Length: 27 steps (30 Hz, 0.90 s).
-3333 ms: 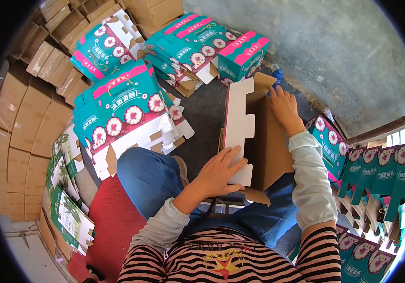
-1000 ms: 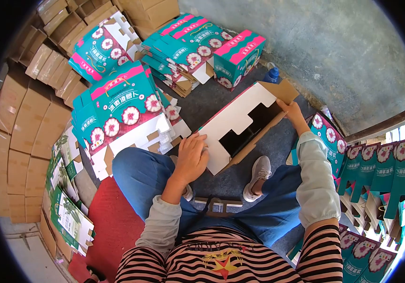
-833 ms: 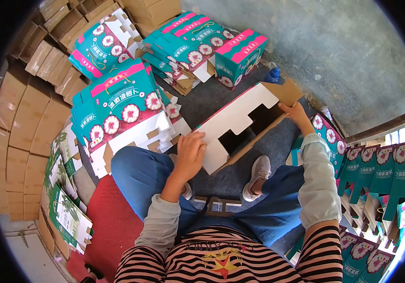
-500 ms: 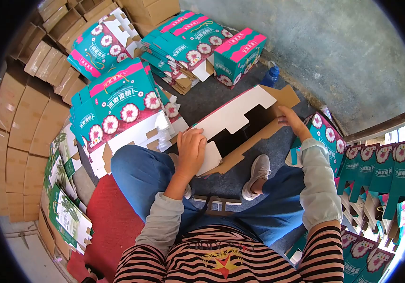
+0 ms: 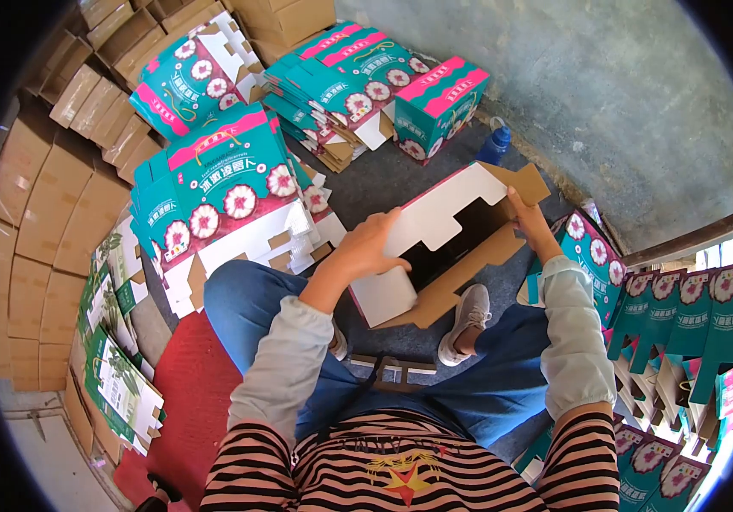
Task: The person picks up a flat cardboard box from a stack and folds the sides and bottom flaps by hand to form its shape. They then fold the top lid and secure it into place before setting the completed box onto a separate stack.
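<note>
Between my knees is a cardboard box (image 5: 435,218) with its end up and unclosed; the flaps are white and brown, and the inside is dark. My left hand (image 5: 372,247) grips the left part of the white flap, thumb toward the opening and fingers over the far side. At the other end, my right hand (image 5: 530,220) holds the box's right edge beside a brown flap (image 5: 527,181). Both hands are closed on the cardboard, with some fingertips hidden behind it.
Flat teal-and-pink cartons (image 5: 221,188) are stacked at left, with more (image 5: 345,81) behind. A formed box (image 5: 439,107) and a blue bottle (image 5: 495,143) stand near the wall. Brown boxes (image 5: 42,247) pile at far left; teal cartons (image 5: 678,316) stand in rows at right.
My left hand has slid up and right along the white flap, from its near left corner toward the middle. My right hand has closed onto the box's edge. The box has tilted slightly.
</note>
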Motion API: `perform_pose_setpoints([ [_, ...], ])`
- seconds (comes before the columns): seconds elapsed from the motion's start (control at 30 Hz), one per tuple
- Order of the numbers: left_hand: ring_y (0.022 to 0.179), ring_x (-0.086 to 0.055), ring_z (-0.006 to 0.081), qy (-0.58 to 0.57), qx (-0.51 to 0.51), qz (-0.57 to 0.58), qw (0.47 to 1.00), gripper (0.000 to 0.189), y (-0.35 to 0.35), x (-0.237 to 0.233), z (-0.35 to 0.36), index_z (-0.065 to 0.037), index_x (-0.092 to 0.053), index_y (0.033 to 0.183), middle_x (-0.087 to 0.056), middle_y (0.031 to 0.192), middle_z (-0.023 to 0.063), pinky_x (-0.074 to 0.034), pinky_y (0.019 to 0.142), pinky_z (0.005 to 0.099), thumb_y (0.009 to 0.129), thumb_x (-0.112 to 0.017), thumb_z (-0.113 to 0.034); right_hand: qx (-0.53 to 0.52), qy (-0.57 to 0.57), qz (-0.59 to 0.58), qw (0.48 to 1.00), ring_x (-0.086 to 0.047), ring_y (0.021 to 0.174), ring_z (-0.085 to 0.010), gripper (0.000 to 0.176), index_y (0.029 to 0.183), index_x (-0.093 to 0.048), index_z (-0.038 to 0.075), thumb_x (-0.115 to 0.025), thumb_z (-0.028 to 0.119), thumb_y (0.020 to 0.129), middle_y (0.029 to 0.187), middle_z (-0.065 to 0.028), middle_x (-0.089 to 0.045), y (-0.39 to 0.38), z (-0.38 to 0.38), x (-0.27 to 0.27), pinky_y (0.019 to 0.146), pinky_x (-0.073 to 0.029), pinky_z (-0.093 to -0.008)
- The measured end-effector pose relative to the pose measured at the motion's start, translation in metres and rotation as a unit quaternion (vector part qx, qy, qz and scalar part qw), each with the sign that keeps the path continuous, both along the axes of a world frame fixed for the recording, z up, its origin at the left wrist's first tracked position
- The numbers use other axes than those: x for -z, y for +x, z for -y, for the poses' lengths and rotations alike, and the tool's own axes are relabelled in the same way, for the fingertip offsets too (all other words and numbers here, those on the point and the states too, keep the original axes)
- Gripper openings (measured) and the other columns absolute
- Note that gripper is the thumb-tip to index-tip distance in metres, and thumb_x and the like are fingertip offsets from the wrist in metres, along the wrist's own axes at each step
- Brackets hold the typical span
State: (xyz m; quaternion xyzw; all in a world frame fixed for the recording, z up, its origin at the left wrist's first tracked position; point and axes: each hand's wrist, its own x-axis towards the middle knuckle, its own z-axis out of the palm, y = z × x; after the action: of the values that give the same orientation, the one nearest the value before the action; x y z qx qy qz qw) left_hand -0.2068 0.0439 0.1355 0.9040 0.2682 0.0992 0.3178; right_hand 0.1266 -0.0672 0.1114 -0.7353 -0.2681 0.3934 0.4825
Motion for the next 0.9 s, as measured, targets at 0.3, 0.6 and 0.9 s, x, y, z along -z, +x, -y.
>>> perform_pose_setpoints([
  [0.3,0.108,-0.050,0.0383,0.029,0.092,-0.088,0.991,0.074,-0.001,-0.004,-0.014,-0.027,-0.036,0.140,-0.043,0.123,0.0197,-0.044,0.091,0.0432,0.074,-0.070,-0.022,-0.069,0.003,0.045,0.997,-0.051,0.101,-0.0159,0.058,0.125,-0.050,0.014,-0.057,0.055,0.085,0.112,-0.0016,-0.056,0.018,0.009,-0.005,0.079,-0.043,-0.0316],
  [0.6,0.098,-0.054,0.0350,0.064,0.135,-0.199,0.969,0.071,0.012,-0.036,-0.012,-0.026,-0.040,0.138,-0.048,0.110,0.0200,-0.045,0.081,0.0404,0.074,-0.071,-0.023,-0.098,0.070,0.146,0.982,-0.052,0.104,-0.0143,0.039,0.120,-0.054,0.002,-0.059,0.028,0.091,0.111,-0.0030,-0.059,0.035,0.011,0.014,0.089,-0.042,-0.0288],
  [0.9,0.098,-0.056,0.0350,0.060,0.139,-0.189,0.970,0.065,-0.003,-0.018,-0.007,-0.024,-0.044,0.135,-0.041,0.123,0.0199,-0.048,0.079,0.0416,0.074,-0.061,-0.008,-0.162,0.011,0.154,0.975,-0.048,0.115,-0.0172,0.051,0.129,-0.048,0.004,-0.061,0.032,0.089,0.122,-0.0060,-0.055,0.027,0.020,0.000,0.098,-0.036,-0.0308],
])
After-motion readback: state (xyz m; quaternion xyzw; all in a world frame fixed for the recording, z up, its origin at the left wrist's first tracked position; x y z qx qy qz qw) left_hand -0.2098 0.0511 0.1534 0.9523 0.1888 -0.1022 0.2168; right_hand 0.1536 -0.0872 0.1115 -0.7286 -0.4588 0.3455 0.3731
